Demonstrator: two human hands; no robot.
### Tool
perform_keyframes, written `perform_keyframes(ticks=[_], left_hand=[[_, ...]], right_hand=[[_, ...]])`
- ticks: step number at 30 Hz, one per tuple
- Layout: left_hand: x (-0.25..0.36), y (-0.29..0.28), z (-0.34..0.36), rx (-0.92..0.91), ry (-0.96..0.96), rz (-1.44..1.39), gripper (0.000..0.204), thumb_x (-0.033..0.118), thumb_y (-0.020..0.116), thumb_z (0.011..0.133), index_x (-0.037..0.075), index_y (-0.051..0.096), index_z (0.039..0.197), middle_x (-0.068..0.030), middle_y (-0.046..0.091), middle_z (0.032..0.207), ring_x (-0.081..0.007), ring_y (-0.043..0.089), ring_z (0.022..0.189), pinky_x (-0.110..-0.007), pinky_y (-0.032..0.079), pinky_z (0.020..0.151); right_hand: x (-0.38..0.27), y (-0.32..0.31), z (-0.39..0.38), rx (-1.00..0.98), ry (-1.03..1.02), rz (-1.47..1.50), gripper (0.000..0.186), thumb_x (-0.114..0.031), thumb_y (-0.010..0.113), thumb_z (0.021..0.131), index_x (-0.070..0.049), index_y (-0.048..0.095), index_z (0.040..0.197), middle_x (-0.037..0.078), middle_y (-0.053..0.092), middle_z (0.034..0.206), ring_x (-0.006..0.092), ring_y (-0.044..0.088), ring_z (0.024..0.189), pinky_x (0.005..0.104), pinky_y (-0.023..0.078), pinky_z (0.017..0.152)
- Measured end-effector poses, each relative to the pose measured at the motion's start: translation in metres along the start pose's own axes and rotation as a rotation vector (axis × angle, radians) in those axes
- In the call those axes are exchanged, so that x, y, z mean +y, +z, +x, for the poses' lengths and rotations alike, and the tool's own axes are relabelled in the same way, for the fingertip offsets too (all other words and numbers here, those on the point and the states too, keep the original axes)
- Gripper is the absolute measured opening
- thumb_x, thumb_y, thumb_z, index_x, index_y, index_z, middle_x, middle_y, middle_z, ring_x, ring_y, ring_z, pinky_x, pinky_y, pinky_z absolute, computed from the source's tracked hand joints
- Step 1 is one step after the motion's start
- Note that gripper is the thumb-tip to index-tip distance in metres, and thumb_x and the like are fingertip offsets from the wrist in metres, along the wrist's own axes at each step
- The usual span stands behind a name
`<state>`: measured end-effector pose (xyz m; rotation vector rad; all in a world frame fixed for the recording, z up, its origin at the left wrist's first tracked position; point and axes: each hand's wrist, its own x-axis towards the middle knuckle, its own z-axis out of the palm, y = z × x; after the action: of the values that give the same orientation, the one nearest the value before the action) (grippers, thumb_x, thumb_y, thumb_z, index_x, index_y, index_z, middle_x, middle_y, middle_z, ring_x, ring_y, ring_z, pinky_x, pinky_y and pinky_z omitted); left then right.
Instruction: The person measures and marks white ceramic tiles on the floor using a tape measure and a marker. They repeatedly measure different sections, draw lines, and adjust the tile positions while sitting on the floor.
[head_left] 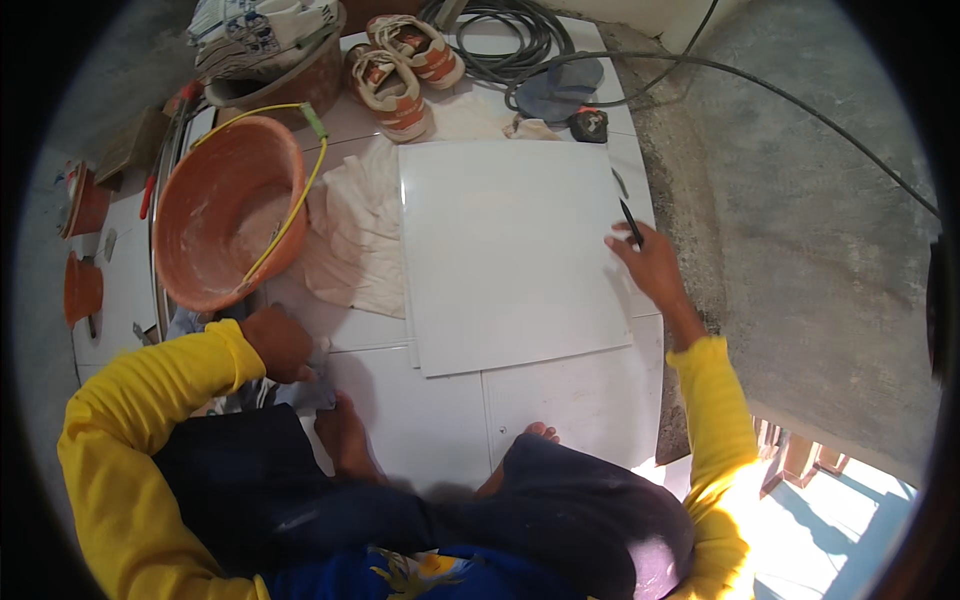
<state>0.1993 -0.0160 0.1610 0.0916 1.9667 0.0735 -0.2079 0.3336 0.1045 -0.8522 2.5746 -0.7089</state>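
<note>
— What's closest to the person?

— Their own bare feet, planted on the tiled floor [420,420] near its lower edge, knees bent up. The left hand [278,343] sits just beside the left foot, curled shut around a bunched grey cloth [305,385] that rests on the floor. Both sleeves are yellow.

— And the other hand?

— The right hand [648,265] is out at the right edge of a loose white tile [510,250], which lies flat on the laid tiles in the middle of the floor. The fingers are pinched closed on a dark pencil [631,224], its tip over the tile's right edge, about halfway up that side.

— Is the loose tile square with the floor?

— Slightly turned; its lower left corner overlaps the joints of the tiles beneath. Under its left edge a pale crumpled sheet [345,240] spreads out on the floor.

— What lies left of that?

— A large orange bucket [225,205], tipped so its inside faces up, whitish residue in the bottom, with a yellow hose [290,200] looped across its mouth. Two smaller orange containers [82,245] stand by the far left edge.

— Further away?

— Along the top edge, a pair of orange-and-white shoes [400,70], a brown basin [290,85] holding folded sacks, a coil of dark cable [510,45], and a small tape measure [589,123] just beyond the loose tile's upper right corner. To the right, the tiling ends against bare grey concrete [810,210], with one cable running across it.
</note>
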Motion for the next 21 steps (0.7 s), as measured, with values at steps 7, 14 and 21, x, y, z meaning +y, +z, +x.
perform_keyframes(ticks=[7, 14, 21], left_hand=[[0.019, -0.019, 0.03, 0.682, 0.52, -0.352, 0.033, 0.031, 0.075, 0.095, 0.008, 0.072, 0.118, -0.0126, 0.072, 0.106, -0.0359, 0.07, 0.101, -0.047, 0.056, 0.086], [0.042, -0.027, 0.014, 0.569, 0.504, -0.569, 0.034, 0.03, 0.071, 0.098, 0.007, 0.069, 0.123, -0.0133, 0.072, 0.109, -0.0362, 0.069, 0.104, -0.048, 0.056, 0.089], [0.064, -0.044, 0.018, 0.588, 0.407, -0.659, 0.032, 0.029, 0.071, 0.1, 0.007, 0.071, 0.124, -0.015, 0.073, 0.107, -0.0316, 0.072, 0.1, -0.044, 0.057, 0.087]], right_hand=[[0.005, 0.018, 0.203, 0.148, -0.097, -0.392, 0.073, -0.047, 0.081, 0.088, -0.016, 0.056, 0.149, 0.022, 0.077, 0.114, 0.0441, 0.073, 0.107, 0.0524, 0.057, 0.094], [-0.026, 0.064, 0.245, 0.058, 0.09, -0.33, 0.077, -0.061, 0.079, 0.086, -0.018, 0.059, 0.146, 0.017, 0.07, 0.134, 0.0399, 0.066, 0.125, 0.0497, 0.055, 0.102], [-0.022, 0.054, 0.212, 0.236, 0.155, -0.021, 0.069, -0.054, 0.074, 0.092, -0.014, 0.056, 0.144, 0.023, 0.069, 0.129, 0.0379, 0.067, 0.123, 0.047, 0.056, 0.099]])
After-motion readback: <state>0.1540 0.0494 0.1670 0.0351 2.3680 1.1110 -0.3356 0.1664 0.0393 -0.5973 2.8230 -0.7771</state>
